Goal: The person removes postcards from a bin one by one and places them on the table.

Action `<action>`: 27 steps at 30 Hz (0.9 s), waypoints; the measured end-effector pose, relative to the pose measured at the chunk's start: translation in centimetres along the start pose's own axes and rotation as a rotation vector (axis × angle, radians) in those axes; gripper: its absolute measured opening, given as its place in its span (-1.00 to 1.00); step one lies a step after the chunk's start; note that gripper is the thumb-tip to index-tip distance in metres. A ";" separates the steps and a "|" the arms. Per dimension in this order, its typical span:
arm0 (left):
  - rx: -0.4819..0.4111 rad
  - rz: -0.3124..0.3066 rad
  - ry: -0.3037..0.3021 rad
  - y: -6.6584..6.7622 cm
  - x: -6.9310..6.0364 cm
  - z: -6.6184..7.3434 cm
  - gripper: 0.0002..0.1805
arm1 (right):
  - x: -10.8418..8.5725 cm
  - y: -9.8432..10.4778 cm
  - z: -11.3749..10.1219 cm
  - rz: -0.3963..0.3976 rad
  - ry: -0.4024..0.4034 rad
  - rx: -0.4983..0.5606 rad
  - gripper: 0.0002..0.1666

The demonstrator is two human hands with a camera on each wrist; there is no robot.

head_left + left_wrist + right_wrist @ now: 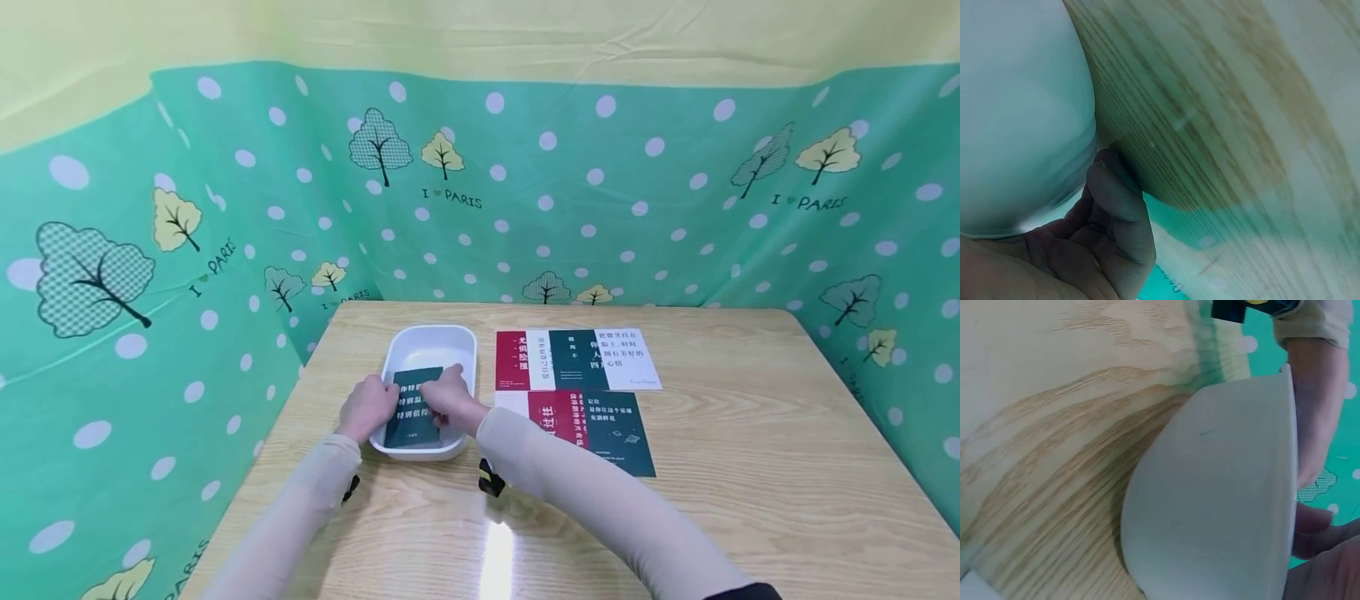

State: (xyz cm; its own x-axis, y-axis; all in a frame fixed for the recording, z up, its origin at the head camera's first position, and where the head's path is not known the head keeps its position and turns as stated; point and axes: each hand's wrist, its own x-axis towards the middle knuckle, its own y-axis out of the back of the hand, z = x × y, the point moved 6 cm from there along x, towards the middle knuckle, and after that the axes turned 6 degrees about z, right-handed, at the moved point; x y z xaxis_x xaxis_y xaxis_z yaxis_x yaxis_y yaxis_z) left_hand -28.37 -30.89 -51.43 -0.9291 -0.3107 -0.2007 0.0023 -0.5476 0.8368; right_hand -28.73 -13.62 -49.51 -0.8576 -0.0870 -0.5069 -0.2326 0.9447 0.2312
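A white plastic tub [429, 337] stands on the wooden table, with a dark green card [411, 421] printed in white characters lying tilted inside it. My left hand [368, 407] grips the tub's left rim, its thumb side close to the card's left edge. In the left wrist view, the left hand's curled fingers [1121, 200] lie along the outside of the tub [1022, 112]. Reaching over the tub's right rim, my right hand [452, 400] pinches the card near its right edge. The right wrist view shows the tub's outer wall [1210, 487] hiding most of that hand.
Right of the tub, overlapping printed cards lie in two rows: an upper row with a white card [633, 371] at its end, and a lower row ending in a dark green card [626, 454]. A patterned green curtain [525, 250] hangs behind the table [750, 433].
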 end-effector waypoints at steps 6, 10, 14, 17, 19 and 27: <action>-0.016 0.011 -0.013 -0.2 0.1 0.1 -0.65 | -0.4 0.8 -1.0 0.042 0.157 -0.065 -0.26; -0.030 0.000 -0.012 -0.2 0.2 0.0 -0.66 | 0.0 1.1 -1.3 0.051 0.231 -0.156 -0.77; -0.031 -0.007 -0.015 -0.2 0.2 -0.2 -0.66 | 0.1 1.4 -1.5 0.063 0.322 -0.271 -0.79; -0.024 -0.004 -0.017 -0.1 0.3 -0.3 -0.66 | 0.0 1.6 -1.6 0.061 0.356 -0.303 -0.72; -0.014 -0.004 -0.025 -0.1 0.4 -0.2 -0.65 | -0.1 1.8 -1.6 0.062 0.364 -0.303 -0.69; 0.000 -0.006 -0.027 0.1 0.6 -0.1 -0.64 | -0.1 2.3 -1.6 0.055 0.342 -0.248 -0.69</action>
State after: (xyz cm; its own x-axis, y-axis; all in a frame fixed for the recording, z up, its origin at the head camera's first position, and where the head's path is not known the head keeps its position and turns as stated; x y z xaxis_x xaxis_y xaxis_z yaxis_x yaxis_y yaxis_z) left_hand -28.92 -31.23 -51.57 -0.9388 -0.2862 -0.1920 -0.0035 -0.5491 0.8357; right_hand -29.96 -11.91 -47.62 -0.9648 -0.1783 -0.1934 -0.2501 0.8497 0.4642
